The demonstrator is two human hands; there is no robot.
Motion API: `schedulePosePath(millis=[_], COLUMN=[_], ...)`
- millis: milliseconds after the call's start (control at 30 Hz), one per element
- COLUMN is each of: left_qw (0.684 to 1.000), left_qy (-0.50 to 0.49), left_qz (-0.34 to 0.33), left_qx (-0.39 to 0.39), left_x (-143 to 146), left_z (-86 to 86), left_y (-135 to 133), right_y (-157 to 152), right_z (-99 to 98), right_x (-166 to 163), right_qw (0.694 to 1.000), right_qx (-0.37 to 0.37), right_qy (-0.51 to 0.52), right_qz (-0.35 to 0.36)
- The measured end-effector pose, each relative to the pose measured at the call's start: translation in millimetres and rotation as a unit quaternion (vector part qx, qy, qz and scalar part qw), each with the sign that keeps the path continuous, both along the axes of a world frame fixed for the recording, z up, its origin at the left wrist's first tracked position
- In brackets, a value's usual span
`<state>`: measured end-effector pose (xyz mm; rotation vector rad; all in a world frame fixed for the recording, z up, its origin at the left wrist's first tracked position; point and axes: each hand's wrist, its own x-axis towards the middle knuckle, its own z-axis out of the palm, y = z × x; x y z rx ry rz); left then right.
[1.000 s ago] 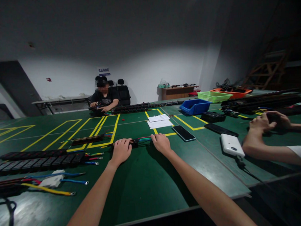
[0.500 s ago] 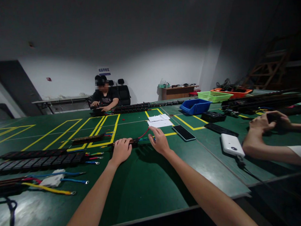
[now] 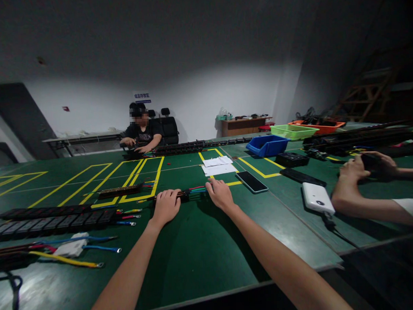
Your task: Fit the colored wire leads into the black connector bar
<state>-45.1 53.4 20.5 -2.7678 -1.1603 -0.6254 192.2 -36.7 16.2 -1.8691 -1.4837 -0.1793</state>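
At twelve o'clock, your left hand (image 3: 166, 206) is curled over the black strip (image 3: 185, 195), holding it on the green table (image 3: 193, 264); your right hand (image 3: 222, 194) is half curled, fingertips at the coloured wires (image 3: 197, 190), pinch not determinable. Beyond, at eleven o'clock, the wall sign (image 3: 142, 96) reads "成品存放区".

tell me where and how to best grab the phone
Probably by its two long edges, from above, with the right hand, the nearer one: the phone lies flat, dark face up, and is narrowest across those edges, so thumb and fingers could pinch it there.
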Motion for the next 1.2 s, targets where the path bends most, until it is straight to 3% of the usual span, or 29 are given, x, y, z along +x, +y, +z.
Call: schedulePosePath(millis=[100, 200, 300, 500, 633, 900, 967, 1100, 1200], left_qw=[1.0, 1.0, 1.0, 1.0, 1.0, 1.0, 1.0, 1.0, 1.0], left_qy=[0.006, 0.006, 0.001, -0.001, -0.004, -0.006, -0.002, 0.009, 0.009], left_qz=[0.004, 0.004, 0.001, 0.001, 0.0, -0.002, 0.0, 0.001, 0.001], left_qx=[0.016, 0.012, 0.005, -0.013, -0.014, -0.008, -0.007, 0.001, 0.006], left_x=[1, 1, 1, 0, 0, 0, 0, 1, 1], left_z=[1.0, 1.8, 2.1, 2.2, 2.0, 0.9, 1.8, 3.5, 3.2], left_y=[-1, -2, -2, -2, -2, -1, -2, -2, -2], right_y=[1, 1, 0, -3, -3, -3, -4, -3, -2], right_z=[-2.4, -2.4, 0.4, 6.3, 7.1, 8.1, 9.2, 10.9, 10.5], right_x=[1, 0, -1, -1, -1, -6, -8, -7, -3], right_qw=[0.995, 0.992, 0.993, 0.982, 0.984, 0.996, 0.995, 0.982, 0.972], right_qx=[-0.099, -0.125, -0.108, -0.111, -0.105, 0.007, 0.009, -0.065, -0.142], right_qy=[-0.011, -0.023, -0.029, -0.001, 0.025, 0.039, 0.035, 0.066, 0.073], right_qz=[-0.01, -0.01, -0.034, -0.155, -0.141, -0.08, -0.094, -0.165, -0.174])
